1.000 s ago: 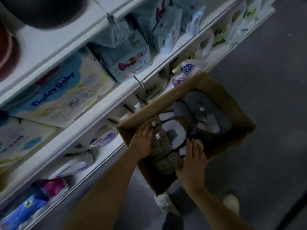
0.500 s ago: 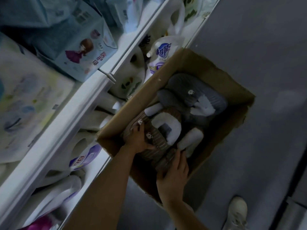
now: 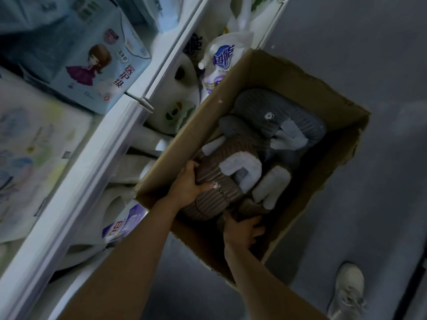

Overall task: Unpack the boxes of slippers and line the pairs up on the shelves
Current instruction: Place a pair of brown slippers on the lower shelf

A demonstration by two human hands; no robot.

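Observation:
An open cardboard box [image 3: 300, 72] sits on the floor beside the shelving. Inside lie brown ribbed slippers [image 3: 215, 181] with white fleece lining near me and grey ribbed slippers [image 3: 272, 112] farther back. My left hand [image 3: 188, 183] grips the side of the top brown slipper, fingers curled over it. My right hand [image 3: 242, 229] reaches low into the box's near end and holds the heel of a brown slipper, its fingers partly hidden.
White shelves [image 3: 111, 144] run along the left, stocked with detergent bottles [image 3: 219, 63], a light blue package [image 3: 101, 65] with a cartoon girl and pale diaper packs [image 3: 30, 153]. Grey floor [image 3: 381, 158] spreads to the right. My white shoe [image 3: 346, 294] stands at lower right.
The view has dipped closer to the box. My left hand slid round the brown slipper's side and closed on it. My right hand went deeper into the near end and curled round a heel.

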